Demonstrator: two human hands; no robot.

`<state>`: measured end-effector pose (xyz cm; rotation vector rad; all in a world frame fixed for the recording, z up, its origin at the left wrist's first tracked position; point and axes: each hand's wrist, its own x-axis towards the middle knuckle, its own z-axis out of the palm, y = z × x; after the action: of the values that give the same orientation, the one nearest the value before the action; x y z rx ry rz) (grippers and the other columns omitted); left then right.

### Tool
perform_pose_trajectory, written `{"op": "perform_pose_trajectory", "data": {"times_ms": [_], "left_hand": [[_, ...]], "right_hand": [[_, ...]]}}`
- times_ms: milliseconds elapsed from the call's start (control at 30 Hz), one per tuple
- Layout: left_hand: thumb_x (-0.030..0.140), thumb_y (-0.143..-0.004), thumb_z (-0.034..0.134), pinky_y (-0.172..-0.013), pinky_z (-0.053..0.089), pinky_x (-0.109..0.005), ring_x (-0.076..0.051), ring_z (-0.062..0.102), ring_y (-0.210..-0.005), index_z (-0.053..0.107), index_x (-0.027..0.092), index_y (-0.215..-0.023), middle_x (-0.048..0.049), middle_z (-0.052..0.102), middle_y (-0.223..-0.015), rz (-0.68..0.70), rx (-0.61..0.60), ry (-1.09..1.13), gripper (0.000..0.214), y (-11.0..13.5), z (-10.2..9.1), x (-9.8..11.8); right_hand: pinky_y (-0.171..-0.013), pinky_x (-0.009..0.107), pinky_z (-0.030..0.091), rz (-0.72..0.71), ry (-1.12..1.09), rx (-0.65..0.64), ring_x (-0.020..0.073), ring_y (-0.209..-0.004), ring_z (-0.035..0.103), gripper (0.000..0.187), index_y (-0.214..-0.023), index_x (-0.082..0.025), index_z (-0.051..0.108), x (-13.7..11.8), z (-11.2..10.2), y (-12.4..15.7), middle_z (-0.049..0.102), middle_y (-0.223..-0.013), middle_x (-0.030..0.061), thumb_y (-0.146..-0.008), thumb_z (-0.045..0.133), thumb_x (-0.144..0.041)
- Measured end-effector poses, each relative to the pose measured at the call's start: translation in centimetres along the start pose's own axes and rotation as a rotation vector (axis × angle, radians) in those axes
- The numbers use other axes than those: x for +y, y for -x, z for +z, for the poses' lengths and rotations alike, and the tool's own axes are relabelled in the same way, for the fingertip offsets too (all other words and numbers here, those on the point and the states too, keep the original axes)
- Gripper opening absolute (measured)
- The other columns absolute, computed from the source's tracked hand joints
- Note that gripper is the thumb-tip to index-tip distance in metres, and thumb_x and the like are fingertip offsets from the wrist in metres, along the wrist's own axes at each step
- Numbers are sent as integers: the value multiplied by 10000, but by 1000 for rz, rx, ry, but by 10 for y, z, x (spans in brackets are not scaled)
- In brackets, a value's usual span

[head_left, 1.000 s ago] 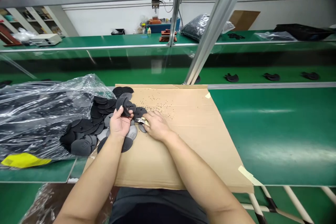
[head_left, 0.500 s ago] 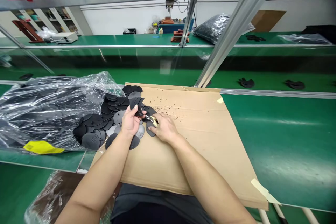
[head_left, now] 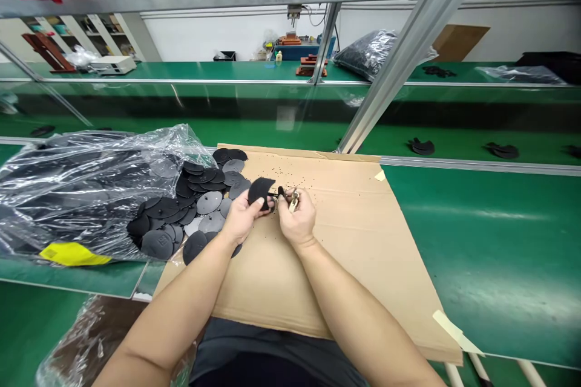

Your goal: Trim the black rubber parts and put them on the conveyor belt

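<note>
Over the cardboard sheet (head_left: pixel 358 242), my left hand (head_left: pixel 240 219) is closed on a black crescent-shaped piece (head_left: pixel 260 191), thumb on top. Whether other pieces lie beneath it I cannot tell. My right hand (head_left: pixel 297 221) is wrapped round a small pair of pliers (head_left: pixel 294 200) with pale handles. Its fingertips also seem to pinch a small dark part (head_left: pixel 281 192) beside the crescent piece; the pliers' tips are hard to make out. To the left of my hands lies a spread pile of round black discs (head_left: pixel 209 202), some with small nubs.
A clear plastic bag (head_left: pixel 86 187) full of black discs lies at the left with a yellow label (head_left: pixel 75 254). Tiny black bits (head_left: pixel 295 180) are scattered on the cardboard. A slanted metal post (head_left: pixel 385 72) rises behind it. More black crescent pieces (head_left: pixel 421 146) lie on the green surface beyond.
My left hand has moved right, away from the pile, and the black piece is turned. My right hand has shifted right and rotated, with the pliers now pointing more upright.
</note>
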<state>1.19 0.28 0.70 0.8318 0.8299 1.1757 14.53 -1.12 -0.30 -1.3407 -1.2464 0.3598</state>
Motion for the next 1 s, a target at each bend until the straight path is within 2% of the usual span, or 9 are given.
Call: {"op": "perform_pose_trajectory", "data": {"times_ms": [133, 200, 300, 467, 600, 667, 767, 900, 1000], "left_hand": [[335, -730, 736, -856, 522, -364, -213, 639, -981, 630, 187, -1032, -77, 675, -1045, -70, -168, 69, 352, 5, 1, -2], [340, -738, 731, -859, 523, -359, -206, 638, -978, 626, 194, -1031, -72, 672, -1049, -60, -155, 112, 344, 4, -1, -1], [293, -684, 779, -791, 543, -324, -186, 654, -898, 614, 185, -1029, -64, 679, -1003, -15, -58, 117, 397, 0, -3, 0], [299, -634, 807, -583, 543, -254, -148, 646, -717, 612, 175, -1004, -47, 683, -923, 31, 113, 38, 436, -4, -5, 0], [329, -631, 808, -541, 529, -260, -149, 636, -661, 624, 165, -985, -52, 680, -880, 15, 118, -37, 432, -2, -4, -1], [335, -639, 803, -600, 545, -299, -171, 651, -714, 623, 174, -1005, -63, 683, -923, 1, 87, -1, 439, -1, -3, 0], [288, -639, 809, -754, 548, -371, -217, 657, -903, 605, 208, -1076, -79, 670, -1077, -34, 9, 89, 489, 1, -2, 0], [259, -638, 810, -841, 522, -431, -229, 654, -954, 604, 211, -1083, -83, 669, -1099, -69, -17, 98, 493, 1, -5, 0], [271, -647, 804, -893, 499, -451, -245, 649, -979, 631, 177, -1060, -103, 677, -1090, -35, -16, 56, 458, 0, -7, -2]], "right_hand": [[-801, 348, 465, -241, 127, -138, 212, -834, 562, 123, -899, -193, 578, -9, 0, 4, 610, -848, 73, -806, 552, -268], [-831, 360, 464, -291, 102, -236, 216, -865, 569, 139, -930, -194, 584, -12, -1, 3, 624, -891, 79, -818, 545, -266], [-863, 370, 462, -321, 24, -326, 212, -900, 584, 146, -952, -204, 589, -14, -2, 2, 639, -935, 77, -832, 515, -242], [-821, 366, 470, -149, 30, -160, 217, -864, 579, 190, -964, -195, 604, -8, -3, 0, 633, -909, 81, -817, 563, -309], [-635, 286, 458, 63, -80, -268, 155, -640, 530, 235, -889, -191, 621, 0, -4, -4, 606, -724, 10, -776, 620, -397], [-567, 254, 421, 148, -155, -307, 125, -567, 473, 241, -802, -190, 606, 2, -2, -6, 544, -631, -28, -752, 640, -423], [-552, 237, 399, 227, -239, -265, 108, -553, 438, 263, -758, -188, 575, 6, 0, -7, 499, -612, -45, -738, 649, -439], [-573, 237, 400, 220, -225, -258, 107, -566, 441, 260, -757, -186, 568, 8, 1, -7, 500, -621, -46, -737, 652, -432], [-578, 240, 398, 199, -177, -254, 108, -563, 443, 257, -754, -184, 572, 7, 0, -7, 498, -609, -47, -736, 654, -427]]}}
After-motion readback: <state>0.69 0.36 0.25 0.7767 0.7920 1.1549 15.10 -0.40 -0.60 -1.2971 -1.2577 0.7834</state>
